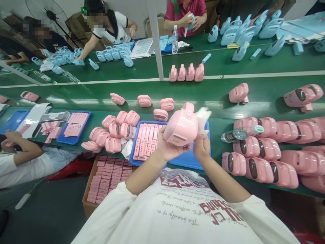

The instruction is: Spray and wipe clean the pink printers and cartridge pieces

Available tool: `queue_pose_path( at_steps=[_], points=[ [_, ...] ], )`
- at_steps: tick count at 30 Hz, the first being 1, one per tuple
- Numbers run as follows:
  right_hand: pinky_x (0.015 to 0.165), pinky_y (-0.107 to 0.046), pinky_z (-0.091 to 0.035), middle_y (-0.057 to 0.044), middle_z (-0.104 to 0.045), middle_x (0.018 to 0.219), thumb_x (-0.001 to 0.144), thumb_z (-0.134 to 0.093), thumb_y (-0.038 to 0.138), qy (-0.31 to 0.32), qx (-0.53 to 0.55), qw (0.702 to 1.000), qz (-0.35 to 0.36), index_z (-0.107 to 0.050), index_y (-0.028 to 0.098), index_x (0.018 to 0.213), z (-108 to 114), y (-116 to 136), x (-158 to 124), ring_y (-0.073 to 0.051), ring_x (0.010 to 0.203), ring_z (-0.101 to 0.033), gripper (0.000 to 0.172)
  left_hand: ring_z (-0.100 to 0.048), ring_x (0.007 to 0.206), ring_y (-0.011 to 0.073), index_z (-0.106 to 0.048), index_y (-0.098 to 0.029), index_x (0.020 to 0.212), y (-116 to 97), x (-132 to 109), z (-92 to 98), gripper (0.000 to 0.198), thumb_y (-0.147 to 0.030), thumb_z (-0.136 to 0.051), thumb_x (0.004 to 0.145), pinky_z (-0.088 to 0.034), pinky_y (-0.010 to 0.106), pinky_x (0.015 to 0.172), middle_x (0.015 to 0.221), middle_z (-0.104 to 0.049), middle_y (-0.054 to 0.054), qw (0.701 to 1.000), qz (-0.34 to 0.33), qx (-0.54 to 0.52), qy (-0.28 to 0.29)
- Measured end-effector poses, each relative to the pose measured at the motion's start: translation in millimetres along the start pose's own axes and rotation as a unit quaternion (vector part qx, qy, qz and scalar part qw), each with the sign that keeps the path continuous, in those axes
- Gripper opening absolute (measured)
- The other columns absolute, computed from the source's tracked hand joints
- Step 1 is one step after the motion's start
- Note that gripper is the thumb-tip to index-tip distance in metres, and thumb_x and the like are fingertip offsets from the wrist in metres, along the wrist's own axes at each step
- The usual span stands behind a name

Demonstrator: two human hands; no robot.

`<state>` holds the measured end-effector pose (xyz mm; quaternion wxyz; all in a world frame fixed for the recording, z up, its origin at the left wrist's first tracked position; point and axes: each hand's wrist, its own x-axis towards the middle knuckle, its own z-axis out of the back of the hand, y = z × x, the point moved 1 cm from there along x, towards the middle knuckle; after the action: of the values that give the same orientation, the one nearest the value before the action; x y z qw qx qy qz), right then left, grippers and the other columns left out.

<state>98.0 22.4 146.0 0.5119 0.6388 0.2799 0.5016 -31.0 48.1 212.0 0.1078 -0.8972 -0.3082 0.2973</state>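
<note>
A glossy pink plastic housing with a top handle is held up in front of my chest. My left hand wraps round its lower left side and underside. At its right side my right hand is closed on a white cloth, which touches or nearly touches the housing. Under my hands lie a blue tray and, to its left, a second blue tray holding pink strip-shaped parts. My right fingertips are partly hidden by the cloth.
Pink housings stand in rows on the right, a plastic bottle lying on them. More pink housings sit left, above a carton of pink parts. Across the green conveyor, co-workers handle blue housings; another person sits left.
</note>
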Motion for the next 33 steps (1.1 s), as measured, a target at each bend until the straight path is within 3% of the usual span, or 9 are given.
queue_pose_path(
  at_steps=[4, 7, 12, 17, 20, 23, 26, 30, 33],
  points=[
    [0.06, -0.033, -0.055, -0.006, -0.069, 0.088, 0.094, -0.027, 0.06, 0.029, 0.06, 0.997, -0.042, -0.064, 0.026, 0.092, -8.3, 24.4, -4.7, -0.019, 0.075, -0.067, 0.051, -0.058, 0.082, 0.0246, -0.063, -0.02, 0.102, 0.6, -1.9, 4.1, 0.068, -0.07, -0.06, 0.056, -0.042, 0.036, 0.072, 0.095, -0.068, 0.009, 1.0, 0.0, -0.002, 0.02],
    [0.064, -0.032, -0.057, -0.007, -0.07, 0.104, 0.09, -0.031, 0.066, 0.043, 0.122, 0.987, -0.09, -0.063, 0.027, 0.101, -6.4, 40.9, 7.0, -0.02, 0.088, -0.068, 0.052, -0.059, 0.086, 0.0264, -0.062, -0.022, 0.105, -0.7, -0.1, 6.2, 0.066, -0.066, -0.06, 0.056, -0.042, 0.035, 0.07, 0.099, -0.068, 0.008, 1.0, 0.009, 0.019, 0.008],
    [0.079, -0.036, -0.058, -0.009, -0.072, 0.101, 0.084, -0.037, 0.074, 0.022, 0.161, 0.975, -0.151, -0.066, 0.021, 0.107, -4.7, 54.7, 28.4, -0.024, 0.099, -0.068, 0.065, -0.06, 0.093, 0.029, -0.061, -0.022, 0.102, 7.6, 4.8, 7.8, 0.061, -0.062, -0.061, 0.055, -0.044, 0.035, 0.072, 0.095, -0.069, 0.007, 0.998, 0.031, 0.043, -0.02],
    [0.078, -0.038, -0.058, -0.008, -0.073, 0.098, 0.088, -0.041, 0.066, -0.078, 0.166, 0.967, -0.179, -0.068, 0.021, 0.1, -10.0, 38.7, 15.4, -0.024, 0.095, -0.069, 0.053, -0.06, 0.1, 0.0293, -0.058, -0.021, 0.103, 4.3, 7.6, 11.3, 0.061, -0.06, -0.064, 0.056, -0.047, 0.038, 0.081, 0.1, -0.067, 0.007, 0.983, -0.122, 0.13, -0.045],
    [0.073, -0.036, -0.059, -0.006, -0.073, 0.092, 0.092, -0.04, 0.06, -0.103, 0.161, 0.958, -0.213, -0.067, 0.021, 0.098, -6.2, 20.3, 14.6, -0.022, 0.089, -0.07, 0.048, -0.06, 0.104, 0.028, -0.051, -0.022, 0.114, -10.6, 2.1, 12.3, 0.071, -0.051, -0.075, 0.054, -0.048, 0.038, 0.086, 0.11, -0.063, 0.007, 0.912, -0.272, 0.303, -0.048],
    [0.082, -0.033, -0.057, -0.004, -0.072, 0.094, 0.09, -0.044, 0.06, -0.166, 0.19, 0.948, -0.192, -0.067, 0.02, 0.097, 4.6, 11.4, 28.6, -0.019, 0.097, -0.068, 0.046, -0.055, 0.116, 0.0283, -0.046, -0.023, 0.122, -22.5, -5.5, 11.0, 0.081, -0.038, -0.084, 0.052, -0.044, 0.039, 0.098, 0.124, -0.057, 0.009, 0.764, -0.406, 0.496, -0.076],
    [0.087, -0.034, -0.055, -0.004, -0.072, 0.091, 0.09, -0.048, 0.058, -0.171, 0.163, 0.961, -0.143, -0.069, 0.02, 0.097, 14.9, 19.4, 43.5, -0.02, 0.099, -0.067, 0.044, -0.054, 0.12, 0.0304, -0.044, -0.021, 0.127, -21.8, -6.2, 11.3, 0.081, -0.038, -0.083, 0.058, -0.039, 0.043, 0.105, 0.127, -0.056, 0.012, 0.647, -0.44, 0.616, -0.086],
    [0.099, -0.042, -0.049, -0.007, -0.072, 0.105, 0.095, -0.042, 0.052, -0.048, -0.033, 0.998, 0.017, -0.071, 0.023, 0.107, 17.8, 41.6, 47.4, -0.024, 0.107, -0.065, 0.042, -0.051, 0.127, 0.0332, -0.035, -0.022, 0.137, -13.9, 2.2, 16.1, 0.091, -0.037, -0.081, 0.06, -0.037, 0.047, 0.108, 0.135, -0.052, 0.015, 0.615, -0.43, 0.656, -0.077],
    [0.106, -0.047, -0.043, -0.006, -0.072, 0.112, 0.097, -0.036, 0.049, 0.046, -0.132, 0.969, 0.205, -0.07, 0.028, 0.109, 13.1, 47.7, 41.0, -0.025, 0.116, -0.062, 0.042, -0.047, 0.13, 0.0345, -0.035, -0.022, 0.139, -13.8, 8.2, 18.8, 0.09, -0.036, -0.08, 0.062, -0.034, 0.05, 0.111, 0.138, -0.051, 0.016, 0.62, -0.431, 0.651, -0.079]
  ],
)
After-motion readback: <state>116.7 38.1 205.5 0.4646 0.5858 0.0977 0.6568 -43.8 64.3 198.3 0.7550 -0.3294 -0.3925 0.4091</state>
